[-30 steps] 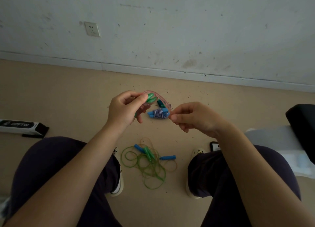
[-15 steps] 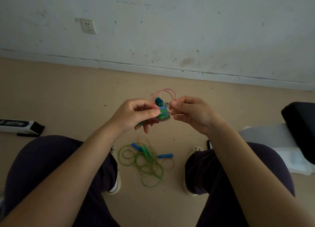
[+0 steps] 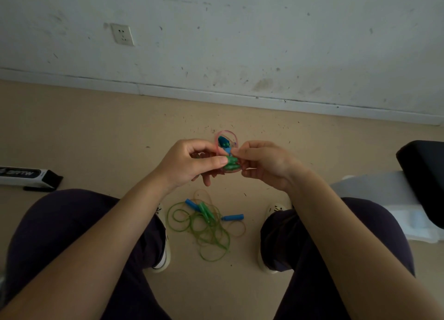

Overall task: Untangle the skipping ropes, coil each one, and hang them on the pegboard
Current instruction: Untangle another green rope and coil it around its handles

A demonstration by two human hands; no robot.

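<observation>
Between my knees I hold up a small coiled bundle (image 3: 228, 155): a pink rope loop with blue and green handles bunched together. My left hand (image 3: 189, 163) grips its left side, thumb pressed on the green handle. My right hand (image 3: 262, 162) pinches the right side of the same bundle. Below on the floor lies a tangle of green rope (image 3: 206, 228) with a thin orange loop, a green handle and two blue handles (image 3: 233, 217) sticking out. No pegboard is in view.
My legs and shoes (image 3: 163, 252) flank the tangle. A long black-and-white box (image 3: 26, 175) lies on the floor at left. A white foam block (image 3: 389, 199) with a black object (image 3: 425, 175) on it sits at right. A wall with a socket (image 3: 122, 34) is ahead.
My hands have come closer together and the bundle has turned upright, its pink loop now standing above the handles. The floor tangle has not moved.
</observation>
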